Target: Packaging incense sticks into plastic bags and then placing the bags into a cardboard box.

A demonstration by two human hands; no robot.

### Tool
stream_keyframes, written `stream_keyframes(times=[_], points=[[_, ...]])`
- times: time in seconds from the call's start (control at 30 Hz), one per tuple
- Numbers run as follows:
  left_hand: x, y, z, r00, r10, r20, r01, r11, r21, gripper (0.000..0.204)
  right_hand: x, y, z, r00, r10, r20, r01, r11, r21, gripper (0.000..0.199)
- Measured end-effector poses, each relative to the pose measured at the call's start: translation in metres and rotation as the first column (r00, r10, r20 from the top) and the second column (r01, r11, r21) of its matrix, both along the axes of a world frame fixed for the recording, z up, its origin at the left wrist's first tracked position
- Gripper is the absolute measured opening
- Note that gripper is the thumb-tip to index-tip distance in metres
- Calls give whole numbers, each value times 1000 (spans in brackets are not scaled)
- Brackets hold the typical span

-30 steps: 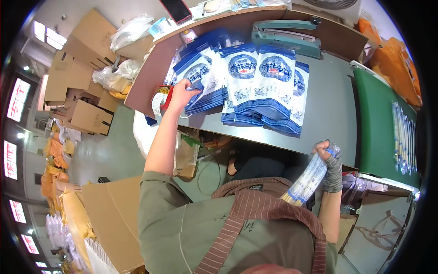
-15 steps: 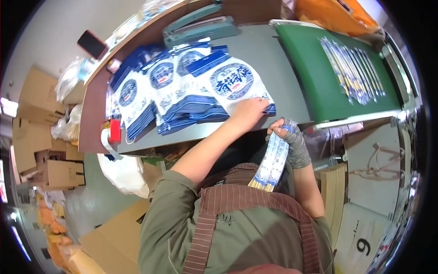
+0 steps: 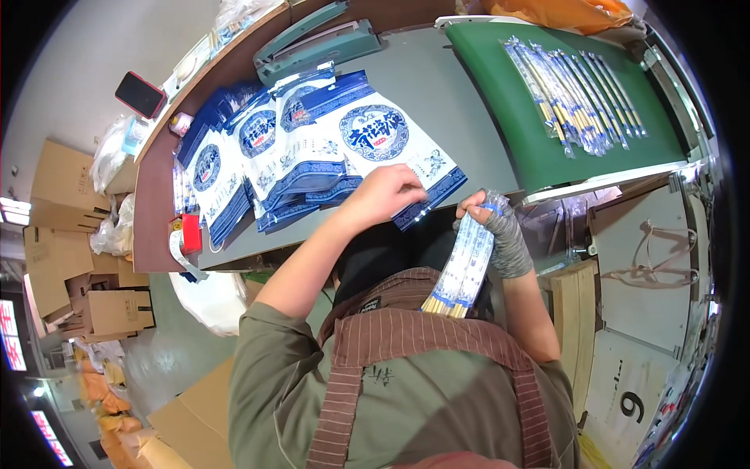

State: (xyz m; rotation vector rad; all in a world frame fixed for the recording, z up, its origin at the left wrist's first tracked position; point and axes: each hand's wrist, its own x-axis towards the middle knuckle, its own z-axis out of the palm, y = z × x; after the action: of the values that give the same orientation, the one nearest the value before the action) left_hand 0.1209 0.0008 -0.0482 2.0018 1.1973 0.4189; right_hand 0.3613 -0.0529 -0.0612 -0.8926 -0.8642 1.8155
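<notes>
My right hand, its palm and wrist wrapped in grey, grips the upper end of a bundle of individually wrapped chopsticks. The bundle slants down in front of the apron, its pale stick ends showing at the bottom. At the table's front edge, the bent fingers of my left hand are closed at the lower edge of a flat blue-and-white plastic bag; the fingertips are partly hidden. More such bags lie in overlapping stacks just left of it.
On a green board at the right lie several wrapped chopsticks. A teal long-arm sealer stands at the back. A phone rests on the left ledge, and a red tape dispenser sits at the table's left front.
My left hand has slid left along the bag's lower edge, and the bag now lies flatter and more fully in sight. My right hand keeps its hold on the chopsticks. The view has shifted slightly.
</notes>
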Motion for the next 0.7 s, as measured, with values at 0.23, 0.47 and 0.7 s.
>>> stream_keyframes(times=[0.23,0.47,0.7], points=[[20,-49,-33,947,186,-263,10,799,601,29,2,-3,-1,1000,-18,3,18,1000,-1,27],[26,-61,-30,971,183,-155,-26,723,690,22,-1,-5,-1,1000,-3,-16,3,1000,-10,26],[8,-46,-38,963,248,103,-268,853,448,13,-1,-7,0,1000,12,-1,-12,1000,12,26]])
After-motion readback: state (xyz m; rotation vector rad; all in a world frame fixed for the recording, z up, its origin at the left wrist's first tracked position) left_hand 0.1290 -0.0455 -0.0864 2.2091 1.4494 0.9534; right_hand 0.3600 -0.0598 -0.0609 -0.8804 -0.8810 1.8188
